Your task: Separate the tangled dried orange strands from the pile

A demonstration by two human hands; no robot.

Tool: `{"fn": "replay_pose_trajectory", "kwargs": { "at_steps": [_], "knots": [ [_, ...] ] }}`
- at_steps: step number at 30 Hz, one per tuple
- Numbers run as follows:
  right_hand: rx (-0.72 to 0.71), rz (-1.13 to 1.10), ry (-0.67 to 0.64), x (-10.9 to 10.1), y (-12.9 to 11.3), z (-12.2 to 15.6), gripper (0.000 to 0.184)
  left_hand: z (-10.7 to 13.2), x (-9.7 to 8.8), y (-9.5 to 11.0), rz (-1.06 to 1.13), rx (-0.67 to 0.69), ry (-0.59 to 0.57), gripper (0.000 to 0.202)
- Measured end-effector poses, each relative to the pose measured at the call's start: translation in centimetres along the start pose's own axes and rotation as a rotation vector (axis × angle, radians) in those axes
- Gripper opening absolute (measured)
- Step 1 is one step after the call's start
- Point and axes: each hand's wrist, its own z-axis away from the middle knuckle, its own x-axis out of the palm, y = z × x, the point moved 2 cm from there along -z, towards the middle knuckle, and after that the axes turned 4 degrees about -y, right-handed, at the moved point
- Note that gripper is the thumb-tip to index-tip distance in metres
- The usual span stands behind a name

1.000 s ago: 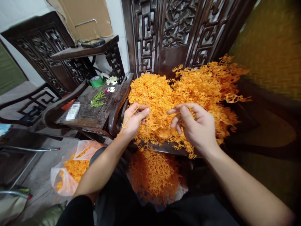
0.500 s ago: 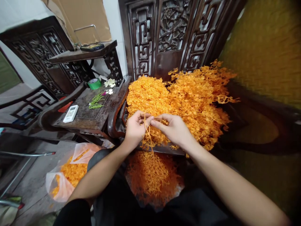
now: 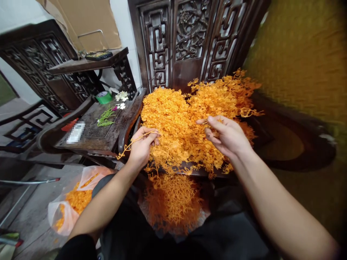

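Note:
My left hand (image 3: 142, 147) is closed in a pinch on a thin orange plastic flower stem (image 3: 125, 151), whose branched end hangs out to the left past the knuckles. My right hand (image 3: 226, 135) is held apart from it, over the right part of a big heap of orange plastic flower sprigs (image 3: 168, 115). Its thumb and forefinger are close together; whether a small orange bit sits between them is hard to make out against the heap. Below, between my legs, lies another mass of orange stems (image 3: 177, 198), in what looks like a clear bag.
The heap rests on a dark carved wooden chair (image 3: 191, 77). To the left, a second chair seat (image 3: 86, 124) carries green tape (image 3: 104, 97), white flowers (image 3: 121, 96), green sprigs (image 3: 106, 117) and a blurred white object (image 3: 76, 132). A plastic bag (image 3: 67, 216) of orange pieces lies on the floor.
My hands, together half a second ago, have parted: the right moved right over the heap, the left moved left with the stem. The view has shifted slightly.

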Motion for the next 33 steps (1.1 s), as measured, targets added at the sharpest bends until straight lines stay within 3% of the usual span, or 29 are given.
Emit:
{"fn": "replay_pose_trajectory", "kwargs": {
  "at_steps": [8, 12, 15, 18, 23, 27, 30, 33],
  "knots": [
    [0.047, 0.054, -0.149, 1.3, 0.8, 2.2, 0.037, 0.4, 0.3, -0.3, -0.028, 0.052, -0.060, 0.014],
    [-0.109, 0.396, -0.207, 2.7, 1.3, 3.5, 0.044, 0.6, 0.4, -0.5, -0.066, 0.031, -0.063, 0.014],
    [-0.257, 0.750, -0.315, 4.2, 1.6, 4.4, 0.029, 0.8, 0.5, -0.9, -0.092, 0.015, -0.063, 0.014],
    [-0.310, 0.947, -0.382, 5.1, 1.8, 4.7, 0.025, 1.0, 0.5, -1.0, -0.099, 0.001, -0.072, 0.016],
    [-0.204, 0.956, -0.405, 4.8, 1.9, 4.0, 0.034, 0.9, 0.2, -1.1, -0.045, 0.015, -0.080, 0.018],
    [-0.127, 0.825, -0.485, 4.6, 2.0, 3.9, 0.033, 1.1, 0.4, -1.1, 0.027, -0.002, -0.111, 0.019],
    [-0.069, 0.710, -0.364, 4.7, 2.2, 3.9, 0.045, 1.3, 0.9, -1.1, 0.076, -0.038, -0.167, 0.021],
    [-0.134, 0.737, -0.226, 5.2, 2.4, 3.6, 0.045, 1.1, 1.1, -1.3, 0.100, -0.073, -0.172, 0.023]
  ]
}}
